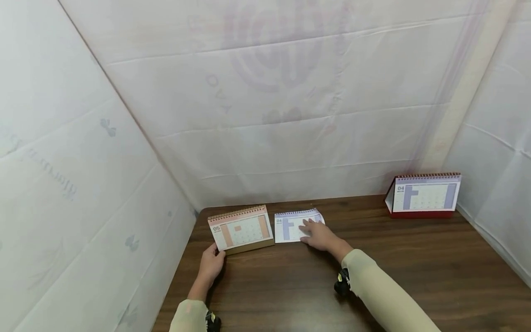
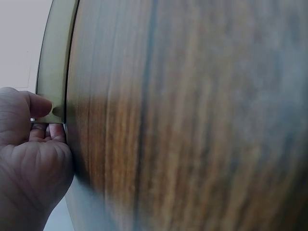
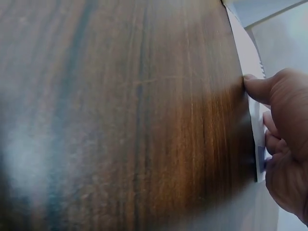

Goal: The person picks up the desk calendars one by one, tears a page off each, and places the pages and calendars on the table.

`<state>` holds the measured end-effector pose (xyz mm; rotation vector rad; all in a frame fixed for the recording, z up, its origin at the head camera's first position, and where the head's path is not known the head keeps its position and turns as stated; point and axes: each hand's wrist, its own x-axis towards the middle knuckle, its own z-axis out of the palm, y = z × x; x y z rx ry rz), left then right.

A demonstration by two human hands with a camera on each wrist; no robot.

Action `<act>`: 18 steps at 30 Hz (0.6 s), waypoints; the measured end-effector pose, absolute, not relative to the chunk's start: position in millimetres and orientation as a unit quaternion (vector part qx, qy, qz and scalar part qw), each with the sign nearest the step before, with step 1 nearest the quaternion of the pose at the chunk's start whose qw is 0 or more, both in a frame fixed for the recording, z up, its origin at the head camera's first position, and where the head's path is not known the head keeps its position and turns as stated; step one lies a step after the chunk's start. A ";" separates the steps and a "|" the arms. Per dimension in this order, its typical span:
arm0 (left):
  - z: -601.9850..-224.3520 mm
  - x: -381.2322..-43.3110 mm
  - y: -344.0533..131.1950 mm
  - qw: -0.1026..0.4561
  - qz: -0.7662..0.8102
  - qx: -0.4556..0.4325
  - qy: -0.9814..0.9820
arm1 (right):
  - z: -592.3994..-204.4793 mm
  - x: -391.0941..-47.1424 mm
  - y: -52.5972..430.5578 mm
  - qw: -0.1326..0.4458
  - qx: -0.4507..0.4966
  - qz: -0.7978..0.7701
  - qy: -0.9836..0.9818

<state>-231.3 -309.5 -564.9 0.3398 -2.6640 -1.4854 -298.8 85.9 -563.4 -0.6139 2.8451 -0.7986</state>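
Observation:
A desk calendar with an orange "05" page and a gold-brown base stands at the table's back left. My left hand pinches its lower left corner, thumb in front and fingers behind; the left wrist view shows the thumb on the base. To its right lies a purple "04" calendar pad, flat on the table with its right edge curling up. Spread fingers of my right hand rest on the pad's right part. In the right wrist view, the thumb touches the pad's near edge.
Another "04" desk calendar with a red base stands upright at the back right. All of these are on a dark wooden table. White fabric walls rise behind the table and at both sides.

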 end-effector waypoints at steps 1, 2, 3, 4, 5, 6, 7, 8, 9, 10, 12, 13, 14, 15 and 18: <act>-564.4 -231.2 -309.3 0.033 -0.484 0.111 -0.867 | -563.4 -299.7 86.1 0.064 -0.200 -0.269 0.940; -563.9 -231.1 -309.3 0.030 -0.485 0.113 -0.866 | -563.5 -300.8 86.3 0.066 -0.198 -0.271 0.939; -563.3 -231.0 -309.2 0.028 -0.486 0.115 -0.866 | -563.1 -302.0 86.4 0.068 -0.197 -0.275 0.939; -563.3 -230.8 -309.7 0.028 -0.487 0.117 -0.865 | -563.2 -304.0 85.9 0.070 -0.198 -0.278 0.937; -563.2 -230.6 -310.1 0.029 -0.487 0.117 -0.865 | -563.5 -306.3 85.7 0.069 -0.200 -0.281 0.936; -563.2 -230.6 -310.4 0.030 -0.487 0.117 -0.865 | -563.9 -308.6 85.7 0.069 -0.200 -0.286 0.934; -563.2 -230.5 -310.2 0.031 -0.490 0.119 -0.863 | -564.7 -310.8 86.1 0.068 -0.199 -0.291 0.933; -563.2 -230.5 -309.9 0.034 -0.489 0.118 -0.863 | -565.7 -313.1 86.7 0.066 -0.199 -0.294 0.932; -563.2 -230.3 -309.3 0.034 -0.489 0.116 -0.864 | -566.7 -315.1 87.5 0.066 -0.196 -0.298 0.932; -563.5 -230.4 -308.9 0.035 -0.487 0.114 -0.865 | -567.8 -316.9 88.5 0.065 -0.193 -0.301 0.932; -563.8 -230.3 -307.5 0.034 -0.485 0.112 -0.867 | -569.9 -319.8 90.6 0.062 -0.189 -0.307 0.930; -564.1 -230.4 -307.1 0.033 -0.485 0.113 -0.867 | -570.6 -320.9 91.5 0.061 -0.190 -0.308 0.930; -564.2 -230.4 -306.9 0.033 -0.483 0.113 -0.867 | -571.1 -321.9 92.2 0.059 -0.192 -0.306 0.930; -564.2 -230.3 -306.7 0.033 -0.483 0.114 -0.868 | -571.3 -322.8 92.8 0.059 -0.193 -0.307 0.930; -563.5 -230.3 -306.8 0.033 -0.485 0.118 -0.866 | -571.1 -325.1 93.2 0.057 -0.195 -0.311 0.929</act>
